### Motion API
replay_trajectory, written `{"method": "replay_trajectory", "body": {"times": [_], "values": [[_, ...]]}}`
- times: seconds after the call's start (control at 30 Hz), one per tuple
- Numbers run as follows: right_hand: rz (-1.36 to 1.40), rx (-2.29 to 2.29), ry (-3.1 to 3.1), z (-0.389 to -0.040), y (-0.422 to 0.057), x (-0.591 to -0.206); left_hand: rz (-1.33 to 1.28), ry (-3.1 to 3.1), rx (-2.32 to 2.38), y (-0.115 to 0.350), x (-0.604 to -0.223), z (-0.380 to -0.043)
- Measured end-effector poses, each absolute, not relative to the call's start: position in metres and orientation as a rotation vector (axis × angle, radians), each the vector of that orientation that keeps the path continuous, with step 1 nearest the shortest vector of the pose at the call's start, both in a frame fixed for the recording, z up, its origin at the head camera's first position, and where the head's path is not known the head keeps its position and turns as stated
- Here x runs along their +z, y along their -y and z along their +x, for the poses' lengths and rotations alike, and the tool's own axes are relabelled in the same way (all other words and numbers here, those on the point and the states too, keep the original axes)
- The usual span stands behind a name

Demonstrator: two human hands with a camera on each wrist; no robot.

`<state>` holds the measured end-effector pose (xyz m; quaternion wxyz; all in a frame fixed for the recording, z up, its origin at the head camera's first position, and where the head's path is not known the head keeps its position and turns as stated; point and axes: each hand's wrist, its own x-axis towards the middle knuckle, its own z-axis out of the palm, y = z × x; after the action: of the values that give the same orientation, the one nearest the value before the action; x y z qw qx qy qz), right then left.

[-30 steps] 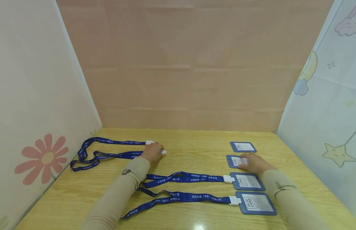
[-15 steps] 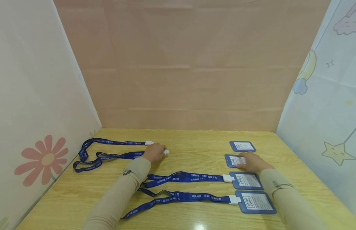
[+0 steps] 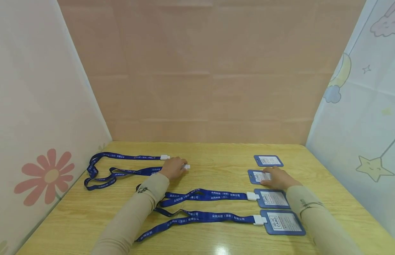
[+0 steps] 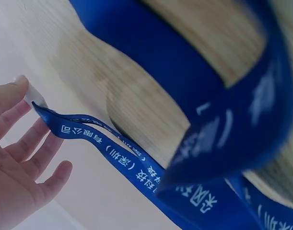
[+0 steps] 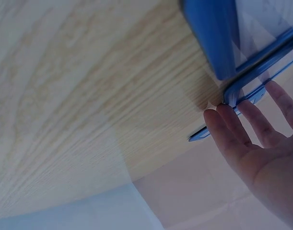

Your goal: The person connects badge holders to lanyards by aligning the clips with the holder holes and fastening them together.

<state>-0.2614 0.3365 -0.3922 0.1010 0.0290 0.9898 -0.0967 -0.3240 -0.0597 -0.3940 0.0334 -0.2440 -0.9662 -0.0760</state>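
Left of centre, the left hand point(image 3: 174, 168) pinches a lanyard's point(image 3: 153, 171) white clip point(image 3: 187, 166), which has crept rightward; at mid-right, the right hand point(image 3: 278, 178) grips a card holder point(image 3: 255, 177), now slightly further left (the gap narrower, the two still unjoined).

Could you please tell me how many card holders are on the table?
4, in a row at the right: the farthest card holder, the second card holder in the right hand, then the third card holder and the nearest card holder. None seems wholly hidden.
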Motion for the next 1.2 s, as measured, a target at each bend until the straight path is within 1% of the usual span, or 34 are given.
{"method": "replay_trajectory", "body": {"times": [0.3, 1.2], "values": [[0.118, -0.280, -2.912, -0.262, -0.336, -0.393, -0.739, 2.952, -0.242, 0.055, -0.397, -0.325], [0.069, -0.259, -2.926, -0.255, -0.334, -0.390, -0.784, 2.992, -0.281, 0.042, -0.396, -0.317]]}}
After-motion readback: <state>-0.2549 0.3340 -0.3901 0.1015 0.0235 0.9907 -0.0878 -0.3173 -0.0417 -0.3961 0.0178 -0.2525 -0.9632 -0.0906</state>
